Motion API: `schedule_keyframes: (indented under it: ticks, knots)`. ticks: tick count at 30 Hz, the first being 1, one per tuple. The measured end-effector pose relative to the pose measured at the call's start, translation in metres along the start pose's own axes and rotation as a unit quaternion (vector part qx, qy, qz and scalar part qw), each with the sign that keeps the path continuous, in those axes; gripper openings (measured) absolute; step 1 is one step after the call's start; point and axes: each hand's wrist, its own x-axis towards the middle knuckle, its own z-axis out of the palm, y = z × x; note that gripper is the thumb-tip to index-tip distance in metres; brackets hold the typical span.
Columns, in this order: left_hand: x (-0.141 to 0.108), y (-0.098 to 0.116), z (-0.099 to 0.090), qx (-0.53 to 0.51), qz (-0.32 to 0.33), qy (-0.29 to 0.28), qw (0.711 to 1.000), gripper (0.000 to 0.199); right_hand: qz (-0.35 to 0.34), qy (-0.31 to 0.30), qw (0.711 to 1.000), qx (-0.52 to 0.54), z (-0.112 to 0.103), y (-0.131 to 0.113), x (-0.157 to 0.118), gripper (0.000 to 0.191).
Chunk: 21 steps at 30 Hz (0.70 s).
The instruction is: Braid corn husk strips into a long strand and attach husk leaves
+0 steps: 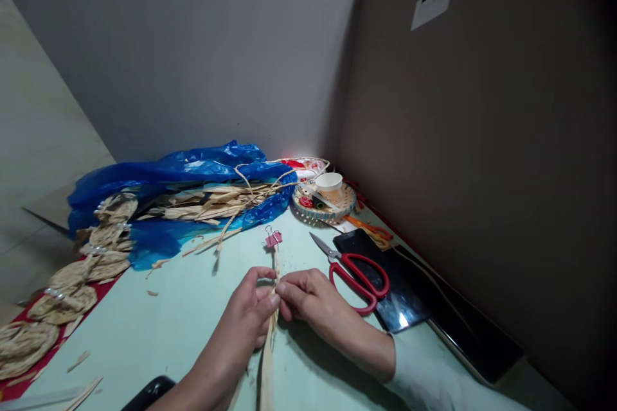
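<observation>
**Two hands pinch one straw strand [276, 261] short of a pink clip [274, 239]**

Nearest the person, wide loose straw ends [267, 376] trail toward the near edge of the table [187, 308], beside and under the left wrist.

Just beyond, the left hand [254, 307] and right hand [311, 302] meet on the strand. Left thumb and fingers close on it from the left; right thumb and forefinger nip it from the right, fingertips almost touching. Neither hand looks nearer to it than the other.

The strand's long axis runs straight away from the person: loose ends on the near side of the grip, a narrow worked length on the far side, ending at the clip. Whether that length is plaited or twisted is too small to tell.

Right of the clip, nearer the right hand, lie red-handled scissors [333, 255], partly over a dark phone [405, 298]. Farther back stand a woven tray [315, 213] holding a paper cup [330, 183], and, to its left, a blue plastic bag [168, 170] with more straw [212, 202].
</observation>
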Motion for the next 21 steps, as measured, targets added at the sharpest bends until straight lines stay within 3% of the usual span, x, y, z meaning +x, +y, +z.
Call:
schedule_keyframes:
  ticks: [4, 7, 10, 13, 16, 21]
  knots:
    - [0.001, -0.005, 0.000, 0.031, -0.009, 0.014, 0.999, 0.033, 0.004, 0.037, 0.998, -0.048, 0.004, 0.003, -0.003, 0.039]
    - [-0.003, 0.006, -0.002, 0.173, 0.053, 0.049, 0.982, 0.017, 0.012, 0.044, 0.998, -0.039, 0.005, 0.003, -0.004, 0.041]
    - [-0.007, 0.026, -0.005, 0.378, 0.106, 0.069, 0.917, 0.027, 0.009, 0.033, 0.999, -0.007, 0.003, 0.000, -0.005, 0.041]
    - [-0.011, 0.038, -0.005, 0.451, 0.119, 0.080, 0.881, 0.031, 0.001, 0.035, 0.999, 0.013, 0.002, -0.002, -0.005, 0.042]
    - [-0.017, 0.034, -0.003, 0.499, 0.162, 0.098, 0.846, 0.029, 0.000, 0.039, 0.999, 0.034, 0.001, 0.001, -0.005, 0.046]
    - [-0.026, 0.012, 0.000, 0.615, 0.287, 0.091, 0.729, 0.022, 0.029, 0.029, 0.990, 0.134, 0.000, 0.000, -0.005, 0.038]
